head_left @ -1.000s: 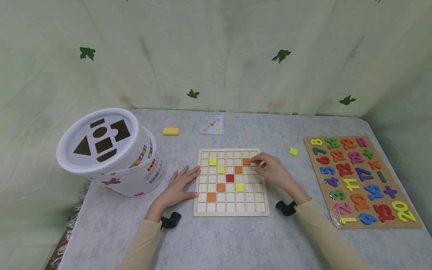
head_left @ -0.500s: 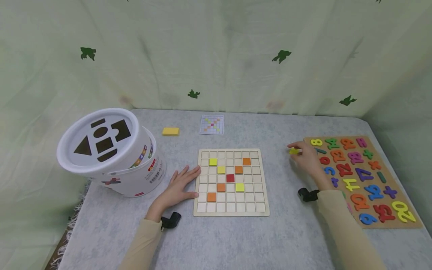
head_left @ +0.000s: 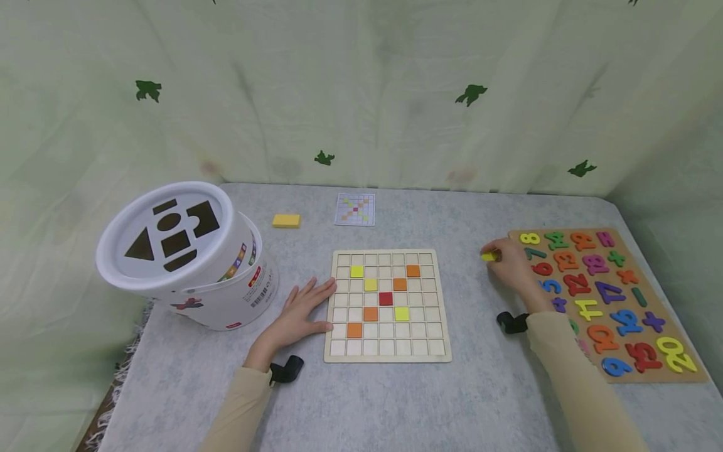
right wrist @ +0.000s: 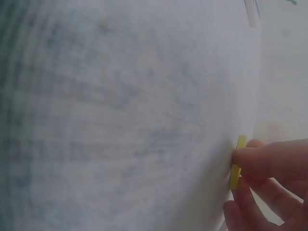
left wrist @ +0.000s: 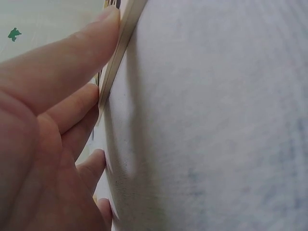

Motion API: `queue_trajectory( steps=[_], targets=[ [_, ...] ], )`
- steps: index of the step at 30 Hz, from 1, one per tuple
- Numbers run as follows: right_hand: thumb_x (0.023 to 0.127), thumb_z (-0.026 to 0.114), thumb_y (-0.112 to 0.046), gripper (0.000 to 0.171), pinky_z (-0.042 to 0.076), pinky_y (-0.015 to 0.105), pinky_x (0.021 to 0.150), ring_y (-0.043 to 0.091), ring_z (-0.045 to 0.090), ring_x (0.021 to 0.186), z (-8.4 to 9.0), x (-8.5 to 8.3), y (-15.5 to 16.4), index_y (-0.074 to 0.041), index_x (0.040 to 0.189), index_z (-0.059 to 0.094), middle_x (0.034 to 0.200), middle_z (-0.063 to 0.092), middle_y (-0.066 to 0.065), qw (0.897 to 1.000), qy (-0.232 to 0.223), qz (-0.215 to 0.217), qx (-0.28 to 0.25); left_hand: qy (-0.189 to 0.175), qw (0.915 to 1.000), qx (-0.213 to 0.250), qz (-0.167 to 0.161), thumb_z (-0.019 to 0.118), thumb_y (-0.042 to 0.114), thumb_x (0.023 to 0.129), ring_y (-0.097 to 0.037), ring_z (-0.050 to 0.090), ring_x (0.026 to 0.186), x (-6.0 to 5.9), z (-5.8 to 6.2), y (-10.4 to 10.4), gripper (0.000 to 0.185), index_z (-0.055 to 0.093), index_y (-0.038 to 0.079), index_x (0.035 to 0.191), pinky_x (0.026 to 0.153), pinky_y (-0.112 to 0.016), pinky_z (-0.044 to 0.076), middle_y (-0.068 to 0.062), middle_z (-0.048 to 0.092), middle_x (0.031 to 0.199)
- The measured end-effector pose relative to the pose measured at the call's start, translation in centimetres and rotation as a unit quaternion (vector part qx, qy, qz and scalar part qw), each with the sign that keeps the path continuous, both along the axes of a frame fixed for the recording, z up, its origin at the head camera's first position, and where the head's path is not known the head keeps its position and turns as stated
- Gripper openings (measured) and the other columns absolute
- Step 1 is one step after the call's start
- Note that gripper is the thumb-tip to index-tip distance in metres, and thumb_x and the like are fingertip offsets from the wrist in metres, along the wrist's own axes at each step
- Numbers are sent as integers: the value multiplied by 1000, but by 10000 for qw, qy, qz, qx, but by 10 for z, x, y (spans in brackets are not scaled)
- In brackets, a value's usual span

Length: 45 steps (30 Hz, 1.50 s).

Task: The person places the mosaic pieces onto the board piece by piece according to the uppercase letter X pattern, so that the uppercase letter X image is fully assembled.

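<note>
A wooden grid board [head_left: 387,359] lies flat in the middle of the table, with yellow and orange square tiles and one red tile [head_left: 386,299] in its cells. My left hand [head_left: 299,319] rests at the board's left edge, fingers spread and thumb touching the rim; the left wrist view shows the thumb [left wrist: 72,60] against the board's side. To the right of the board, my right hand [head_left: 510,267] pinches a yellow square tile [head_left: 489,257] between thumb and fingers. In the right wrist view this tile [right wrist: 235,177] is seen edge-on, close over the tablecloth.
A white bucket [head_left: 226,307] with a shape-hole lid [head_left: 164,235] stands at the left. Behind the board lie a yellow block [head_left: 286,221] and a printed pattern card [head_left: 354,209]. A cork-coloured number board [head_left: 615,295] lies at the right, partly under the right forearm.
My right hand has left the orange tile at the board's upper right, moved right to the loose yellow tile and taken hold of it. The left hand has stayed put.
</note>
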State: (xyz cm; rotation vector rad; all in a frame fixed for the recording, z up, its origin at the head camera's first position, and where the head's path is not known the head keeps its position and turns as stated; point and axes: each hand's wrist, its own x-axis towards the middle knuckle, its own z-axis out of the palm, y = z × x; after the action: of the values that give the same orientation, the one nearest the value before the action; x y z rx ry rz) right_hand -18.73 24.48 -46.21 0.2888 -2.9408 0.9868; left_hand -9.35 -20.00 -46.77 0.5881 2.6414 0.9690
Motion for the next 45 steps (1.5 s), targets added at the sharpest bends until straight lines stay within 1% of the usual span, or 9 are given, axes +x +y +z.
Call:
queue_trajectory(
  steps=[4, 7, 9, 13, 17, 24, 31, 37, 45],
  targets=[
    [75, 59, 10, 22, 41, 46, 75, 34, 50, 87, -1, 0, -2, 8, 96, 62, 94, 57, 23, 10000, 14, 8, 44, -13, 10000, 0, 9, 67, 31, 79, -25, 2, 136, 0, 0, 0, 77, 27, 15, 143, 105, -47, -10, 2, 21, 147],
    [77, 59, 6, 23, 43, 46, 77, 33, 51, 89, 0, 2, -4, 6, 100, 61, 98, 58, 22, 9998, -180, -69, -25, 16, 10000, -7, -10, 68, 31, 79, -27, 2, 136, 0, 1, 0, 77, 27, 15, 143, 105, -48, -9, 1, 21, 147],
    [79, 59, 4, 24, 43, 46, 79, 33, 51, 93, 1, 5, -9, 4, 103, 60, 101, 57, 20, 9994, -330, -101, -94, 85, 10000, 1, -36, 68, 32, 79, -28, 3, 136, 0, 0, 0, 77, 28, 14, 142, 104, -49, -9, -1, 21, 147],
    [80, 58, 3, 25, 44, 45, 83, 31, 50, 97, 5, 15, -23, 1, 104, 59, 104, 55, 16, 9989, -379, -39, -268, 180, 9998, 52, -80, 68, 33, 78, -31, 4, 135, 0, 0, 0, 78, 29, 12, 142, 104, -52, -8, -3, 23, 147],
    [78, 62, 4, 25, 45, 43, 82, 28, 51, 96, 9, 26, -41, 0, 103, 60, 102, 56, 13, 9986, -212, 292, -384, 149, 9998, 57, -78, 68, 33, 78, -31, 4, 135, 0, -1, 0, 78, 29, 12, 142, 104, -51, -8, -3, 22, 147],
    [75, 67, 3, 26, 49, 35, 75, 21, 54, 90, 14, 48, -72, -2, 100, 62, 98, 59, 6, 9925, 24, 1136, -453, 115, 9999, 43, -57, 68, 34, 79, -29, 3, 135, -1, 0, 0, 78, 28, 13, 142, 104, -50, -8, -1, 22, 147],
    [74, 68, 1, 28, 49, 30, 75, 14, 53, 87, 12, 73, -93, -6, 100, 61, 98, 59, -1, 9792, -253, 1934, -563, 41, 10000, 34, -37, 67, 34, 79, -28, 2, 136, -1, 0, 0, 77, 28, 14, 142, 104, -48, -9, 1, 21, 147],
    [75, 69, -5, 26, 45, 27, 72, 12, 49, 83, 11, 89, -101, -14, 98, 61, 94, 56, -6, 9698, -539, 2356, -311, 90, 9999, 74, -33, 68, 33, 78, -29, 3, 135, -1, -1, 1, 77, 29, 14, 142, 104, -50, -8, 0, 22, 147],
    [74, 69, -5, 29, 44, 29, 80, 8, 49, 90, 9, 97, -103, -15, 100, 61, 98, 56, -8, 9605, -399, 2755, -26, 129, 9998, 163, 0, 69, 33, 76, -31, 4, 135, -1, -1, 1, 79, 30, 12, 141, 103, -51, -8, -2, 23, 147]
  ],
)
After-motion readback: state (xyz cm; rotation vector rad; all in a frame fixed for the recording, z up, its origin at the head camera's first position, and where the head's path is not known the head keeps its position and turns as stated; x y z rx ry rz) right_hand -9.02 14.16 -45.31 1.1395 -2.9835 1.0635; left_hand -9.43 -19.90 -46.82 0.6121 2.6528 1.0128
